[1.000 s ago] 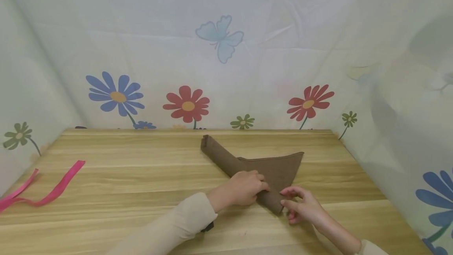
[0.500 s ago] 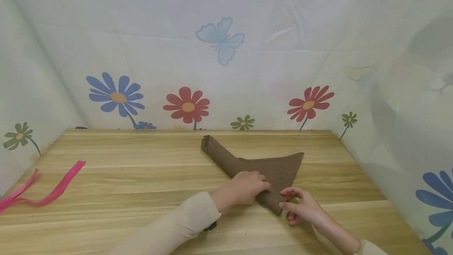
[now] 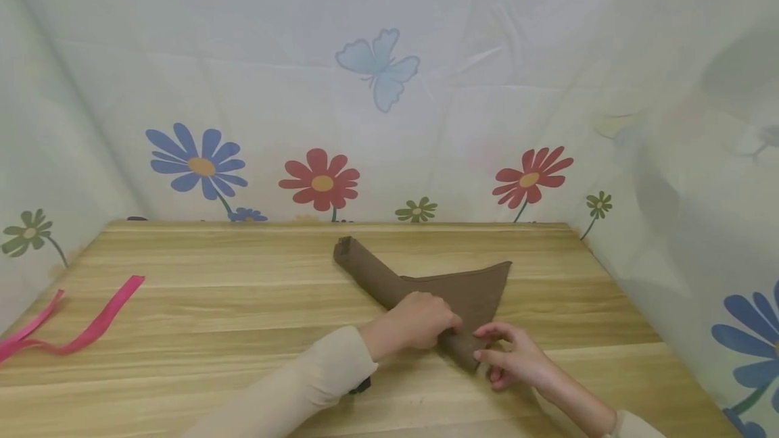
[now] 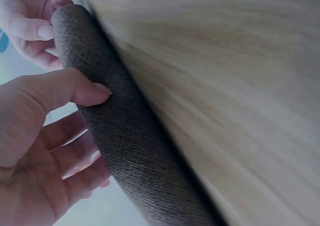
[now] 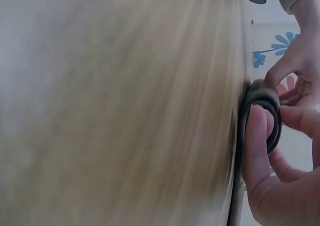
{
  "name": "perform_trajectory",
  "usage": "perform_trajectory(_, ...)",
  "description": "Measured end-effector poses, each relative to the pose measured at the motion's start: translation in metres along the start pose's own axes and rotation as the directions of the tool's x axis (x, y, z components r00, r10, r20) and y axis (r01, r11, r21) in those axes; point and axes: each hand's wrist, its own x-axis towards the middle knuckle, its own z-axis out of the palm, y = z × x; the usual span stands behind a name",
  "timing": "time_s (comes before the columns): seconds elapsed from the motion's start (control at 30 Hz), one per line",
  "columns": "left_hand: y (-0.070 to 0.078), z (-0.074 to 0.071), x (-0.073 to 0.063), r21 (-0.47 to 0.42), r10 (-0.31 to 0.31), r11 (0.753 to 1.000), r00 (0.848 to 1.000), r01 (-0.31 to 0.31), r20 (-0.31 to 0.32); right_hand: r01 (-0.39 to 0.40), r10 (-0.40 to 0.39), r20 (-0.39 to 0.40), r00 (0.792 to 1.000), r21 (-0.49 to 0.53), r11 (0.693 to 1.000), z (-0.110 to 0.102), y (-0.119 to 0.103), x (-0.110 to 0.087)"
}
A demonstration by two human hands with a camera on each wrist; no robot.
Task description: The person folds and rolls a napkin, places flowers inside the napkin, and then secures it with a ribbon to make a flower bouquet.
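Observation:
A brown cloth (image 3: pixel 477 291) lies at mid-table in the head view, rolled along its left side, with a flat pointed flap spreading to the right. My left hand (image 3: pixel 420 320) grips the roll near its middle. In the left wrist view the thumb presses on the roll (image 4: pixel 135 141) from the near side, the fingers on the far side. At the roll's near end, my right hand (image 3: pixel 516 357) pinches the edge. The right wrist view shows that end as a layered spiral (image 5: pixel 275 105), one fingertip set inside its opening.
A pink ribbon (image 3: pixel 91 333) lies curled at the left of the wooden table (image 3: pixel 213 296). Fabric printed with flowers and a butterfly (image 3: pixel 382 69) hangs behind and at both sides. Part of a black wrist device (image 3: pixel 362 386) shows under the left cuff.
The rolled cloth has slid slightly left and towards me, its far end and flap shifting with it. The right hand has moved a little left along with it; both hands keep their hold.

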Motion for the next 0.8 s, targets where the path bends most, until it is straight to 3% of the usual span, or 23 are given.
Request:
perform_trajectory(0.23,-0.002,-0.011,-0.011,-0.093,-0.021,0.995,0.992,0.033,0.122,0.050,-0.049,0.119,0.992,-0.003,0.999,0.005,-0.003,-0.001)
perform_trajectory(0.5,-0.012,-0.025,-0.012,-0.237,-0.048,0.964,0.956,0.120,0.289,0.046,-0.049,0.200,0.979,0.019,0.999,0.009,-0.007,0.000)
perform_trajectory(0.8,-0.023,-0.023,-0.005,-0.366,-0.046,0.915,0.945,0.171,0.325,0.070,-0.071,0.162,0.984,0.011,0.997,0.008,-0.008,0.004)
